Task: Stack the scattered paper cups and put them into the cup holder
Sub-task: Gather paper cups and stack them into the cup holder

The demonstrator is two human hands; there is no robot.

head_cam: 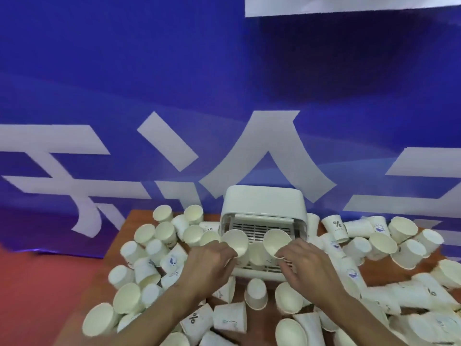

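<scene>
The left hand [212, 260] is pinching the left cup [235, 242] by the near edge of its rim, with the fingers curled together on the paper. The right hand [304, 263] is doing the same with the right cup [277, 242], its fingertips closing on the rim while the other fingers are bending loosely below. Both cups are tilting with their mouths toward the camera, just over the slatted tray of the cup holder [264, 203], a white plastic box that is standing at the far middle of the table. A third cup [257, 253] appears to be lying in the tray between them.

These cups are looking very light and thin-walled, so a hard squeeze is likely to dent them. The rolled rim is probably the stiffest part and the safest place to grip. A light hold there, or around the wall just under it, should be enough. They should nest easily mouth to base, though a tilted one may jam. Being so light, the loose cups [128, 298] are likely to roll or skid when brushed.

Those loose cups are lying all over the table [129, 221], a brown wooden top, on both sides of the holder and near the person. Some are upright, and many are tipped over. A blue banner [174, 71] with large white characters is hanging behind the table, and a red floor [37, 270] is showing at the left.
</scene>
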